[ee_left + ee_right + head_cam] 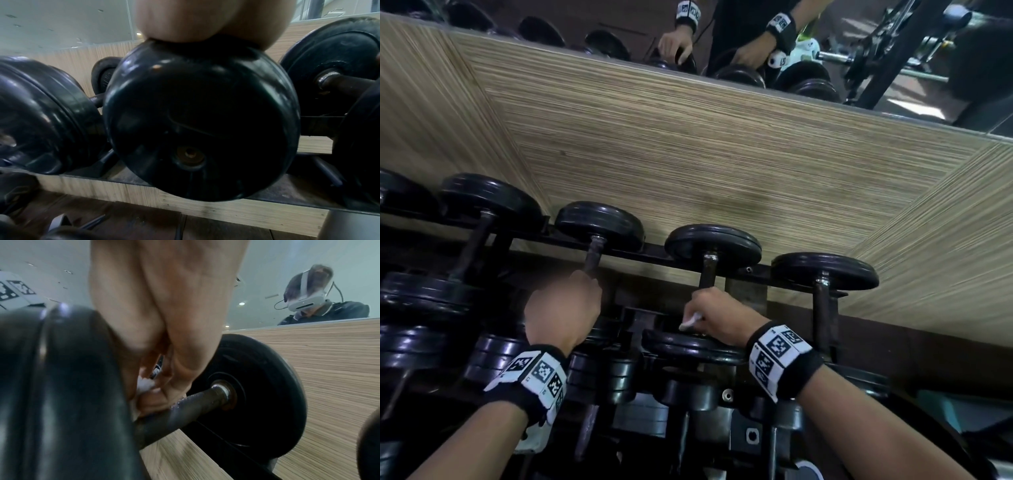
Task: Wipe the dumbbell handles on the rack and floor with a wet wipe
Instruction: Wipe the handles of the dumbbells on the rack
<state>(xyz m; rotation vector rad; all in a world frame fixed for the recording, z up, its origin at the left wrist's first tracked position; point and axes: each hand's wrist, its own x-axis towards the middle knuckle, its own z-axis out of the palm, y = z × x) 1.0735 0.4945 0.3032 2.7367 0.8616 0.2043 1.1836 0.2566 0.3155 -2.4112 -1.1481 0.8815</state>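
Black dumbbells lie in a row on the rack rail [657, 250]. My left hand [580, 289] grips the dark handle [593, 255] of the dumbbell with the far plate [599, 222]. In the left wrist view that dumbbell's near plate [197, 121] fills the frame under my palm [205, 21]. My right hand [703, 303] is curled round the handle [707, 270] of the dumbbell to the right and holds a white wet wipe [690, 320] against it. In the right wrist view the fingers [156, 399] press the wipe [146, 384] onto the wet-looking handle [191, 407], close to the near plate [61, 386].
A wood-grain wall panel [705, 144] stands right behind the rack, with a mirror [722, 34] above it. More dumbbells sit left [486, 195] and right [825, 270] on the same tier. A lower tier of dumbbells [619, 377] crowds the space beneath my wrists.
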